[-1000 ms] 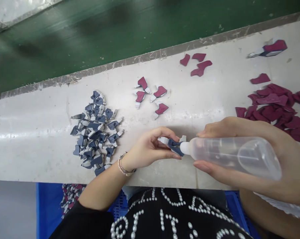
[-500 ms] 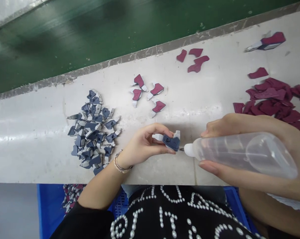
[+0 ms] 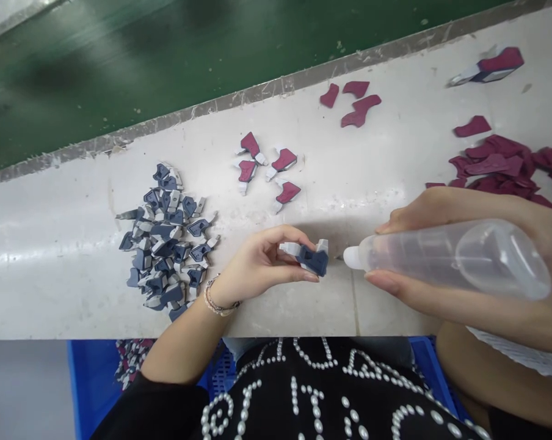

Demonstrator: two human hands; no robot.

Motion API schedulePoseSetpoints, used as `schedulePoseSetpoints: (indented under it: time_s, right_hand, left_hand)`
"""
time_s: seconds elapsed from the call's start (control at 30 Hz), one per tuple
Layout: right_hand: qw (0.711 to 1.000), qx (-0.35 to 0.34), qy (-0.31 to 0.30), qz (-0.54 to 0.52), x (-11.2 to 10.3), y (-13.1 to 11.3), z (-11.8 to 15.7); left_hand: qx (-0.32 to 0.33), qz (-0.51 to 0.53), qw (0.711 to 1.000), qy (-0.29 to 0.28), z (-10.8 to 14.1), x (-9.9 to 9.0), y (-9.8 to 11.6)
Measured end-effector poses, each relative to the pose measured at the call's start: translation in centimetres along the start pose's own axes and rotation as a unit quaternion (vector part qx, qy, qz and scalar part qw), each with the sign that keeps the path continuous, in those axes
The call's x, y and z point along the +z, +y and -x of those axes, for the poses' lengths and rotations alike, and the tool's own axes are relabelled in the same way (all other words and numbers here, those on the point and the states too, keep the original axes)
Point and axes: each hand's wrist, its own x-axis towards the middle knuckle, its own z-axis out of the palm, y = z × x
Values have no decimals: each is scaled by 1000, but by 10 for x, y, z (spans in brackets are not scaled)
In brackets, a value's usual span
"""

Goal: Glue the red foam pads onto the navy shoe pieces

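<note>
Pinched between thumb and fingers of my left hand (image 3: 267,260) is a small dark blue and light grey plastic part (image 3: 313,259), its recessed blue face turned up. My right hand (image 3: 441,214) is wrapped around a translucent squeeze bottle (image 3: 422,260) with a white cap and a thin needle tip. The bottle lies nearly level and points left at the part, with a small gap between tip and part. The bottle looks clear; how much liquid it holds I cannot tell.
A pile of blue and grey parts (image 3: 166,244) lies to the left. Several parts with maroon faces (image 3: 285,160) sit beyond my left hand. Loose maroon pieces (image 3: 361,112) and a maroon heap (image 3: 500,162) are farther right. A blue crate (image 3: 86,385) stands below the table edge.
The bottle's tip has drawn back to the right and slightly up, away from the plastic part it was touching or nearly touching. The part has tilted a little in my left hand.
</note>
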Motion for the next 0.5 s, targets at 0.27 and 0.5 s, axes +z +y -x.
schedulePoseSetpoints:
  time_s: [0.27, 0.5]
  right_hand:
    - [1000, -9, 7, 10, -1, -1, -1]
    - [1000, -6, 6, 0, 0, -2, -2]
  left_hand:
    - [-57, 20, 998, -35, 2, -2, -4]
    - [-64, 21, 997, -38, 1, -3, -3]
